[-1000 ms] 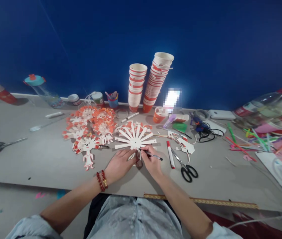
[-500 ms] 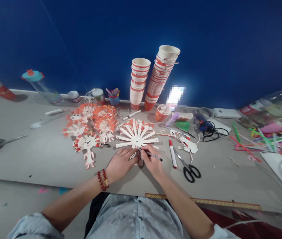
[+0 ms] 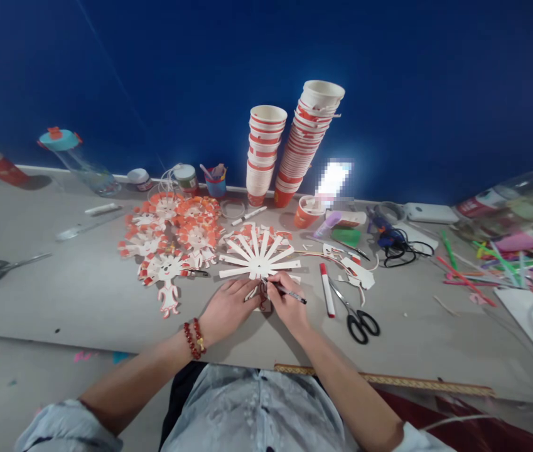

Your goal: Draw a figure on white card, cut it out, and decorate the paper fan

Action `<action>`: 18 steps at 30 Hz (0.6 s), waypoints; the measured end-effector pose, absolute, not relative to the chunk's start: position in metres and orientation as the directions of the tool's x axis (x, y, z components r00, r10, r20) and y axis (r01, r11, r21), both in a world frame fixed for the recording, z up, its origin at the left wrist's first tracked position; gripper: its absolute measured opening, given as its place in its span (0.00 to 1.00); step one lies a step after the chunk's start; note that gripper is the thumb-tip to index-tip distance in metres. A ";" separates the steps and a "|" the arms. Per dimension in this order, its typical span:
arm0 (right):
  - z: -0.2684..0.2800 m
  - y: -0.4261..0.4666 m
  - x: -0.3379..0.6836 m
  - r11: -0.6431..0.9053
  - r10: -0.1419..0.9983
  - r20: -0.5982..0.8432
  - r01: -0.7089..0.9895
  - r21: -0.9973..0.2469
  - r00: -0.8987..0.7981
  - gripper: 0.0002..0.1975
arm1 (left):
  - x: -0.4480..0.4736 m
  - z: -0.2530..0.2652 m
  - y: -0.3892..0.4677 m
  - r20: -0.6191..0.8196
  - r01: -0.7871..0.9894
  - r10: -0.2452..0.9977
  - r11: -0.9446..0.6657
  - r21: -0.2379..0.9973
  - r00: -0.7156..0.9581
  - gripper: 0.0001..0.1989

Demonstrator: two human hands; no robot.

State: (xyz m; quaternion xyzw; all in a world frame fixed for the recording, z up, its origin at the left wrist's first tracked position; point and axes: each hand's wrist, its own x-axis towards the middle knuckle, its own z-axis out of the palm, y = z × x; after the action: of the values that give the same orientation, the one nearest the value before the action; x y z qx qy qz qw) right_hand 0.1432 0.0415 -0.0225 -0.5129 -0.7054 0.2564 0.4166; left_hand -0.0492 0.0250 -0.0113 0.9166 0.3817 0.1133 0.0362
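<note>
My right hand (image 3: pixel 287 301) pinches a black pen (image 3: pixel 294 295), its tip down on a white paper cutout (image 3: pixel 260 256) with strips fanned out like rays. Dark red lines mark the lower, body-like part of this cutout. Lying flat, my left hand (image 3: pixel 231 307) presses the cutout's lower left side with its fingers outstretched. Left of it lie several finished-looking paper figures (image 3: pixel 169 270) with orange-tipped strips and drawn faces. A red-capped marker (image 3: pixel 327 290) and black-handled scissors (image 3: pixel 358 320) are to the right of my right hand.
Two tall stacks of paper cups (image 3: pixel 266 150) stand at the back by the blue wall. Other scissors (image 3: pixel 7 270) and a clear bottle (image 3: pixel 78 163) are on the left. Coloured strips (image 3: pixel 473 276) and large plastic bottles (image 3: pixel 506 201) crowd the right side.
Both hands stay in place over the cutout, and the pen tip shows almost no shift. The view has tilted very slightly.
</note>
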 end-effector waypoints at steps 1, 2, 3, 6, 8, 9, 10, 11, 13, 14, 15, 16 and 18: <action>-0.022 0.042 0.143 0.343 0.937 0.325 0.510 -0.789 -0.127 0.06 | -0.049 -0.011 0.025 0.181 0.692 0.708 -0.706 0.152 0.683 0.13; -0.022 0.042 0.143 0.346 0.936 0.329 0.510 -0.788 -0.127 0.06 | -0.049 -0.011 0.025 0.183 0.693 0.708 -0.706 0.150 0.682 0.13; -0.021 0.042 0.143 0.351 0.934 0.335 0.510 -0.785 -0.126 0.06 | -0.049 -0.011 0.025 0.184 0.693 0.709 -0.705 0.149 0.681 0.13; -0.020 0.042 0.142 0.363 0.928 0.350 0.513 -0.778 -0.126 0.07 | -0.049 -0.012 0.025 0.187 0.695 0.709 -0.704 0.146 0.680 0.13; -0.020 0.042 0.142 0.365 0.928 0.351 0.513 -0.777 -0.128 0.07 | -0.049 -0.012 0.025 0.187 0.695 0.709 -0.704 0.145 0.680 0.13; -0.020 0.042 0.142 0.365 0.928 0.350 0.515 -0.776 -0.130 0.06 | -0.049 -0.013 0.025 0.187 0.694 0.708 -0.705 0.144 0.681 0.13; -0.020 0.042 0.143 0.365 0.928 0.350 0.518 -0.774 -0.131 0.06 | -0.049 -0.013 0.025 0.187 0.694 0.708 -0.705 0.144 0.681 0.13; -0.021 0.042 0.143 0.365 0.928 0.349 0.520 -0.772 -0.132 0.06 | -0.049 -0.013 0.025 0.188 0.693 0.707 -0.706 0.144 0.682 0.13; -0.022 0.042 0.143 0.365 0.927 0.349 0.524 -0.770 -0.133 0.06 | -0.049 -0.012 0.025 0.190 0.692 0.706 -0.708 0.142 0.682 0.13; -0.022 0.041 0.143 0.365 0.927 0.350 0.525 -0.769 -0.133 0.06 | -0.049 -0.012 0.025 0.189 0.691 0.705 -0.709 0.141 0.684 0.13; -0.022 0.041 0.143 0.365 0.928 0.349 0.525 -0.769 -0.132 0.06 | -0.049 -0.011 0.025 0.186 0.691 0.705 -0.709 0.140 0.685 0.13; -0.022 0.041 0.143 0.364 0.928 0.349 0.527 -0.768 -0.132 0.06 | -0.049 -0.011 0.025 0.182 0.692 0.706 -0.708 0.140 0.685 0.13; -0.021 0.041 0.142 0.362 0.929 0.347 0.531 -0.766 -0.131 0.06 | -0.049 -0.010 0.025 0.174 0.695 0.709 -0.705 0.143 0.683 0.13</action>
State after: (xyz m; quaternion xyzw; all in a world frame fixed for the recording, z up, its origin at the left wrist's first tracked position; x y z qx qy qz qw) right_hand 0.1424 0.0410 -0.0210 -0.5117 -0.7130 0.2393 0.4153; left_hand -0.0490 0.0249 -0.0099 0.9169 0.3827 0.1088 0.0326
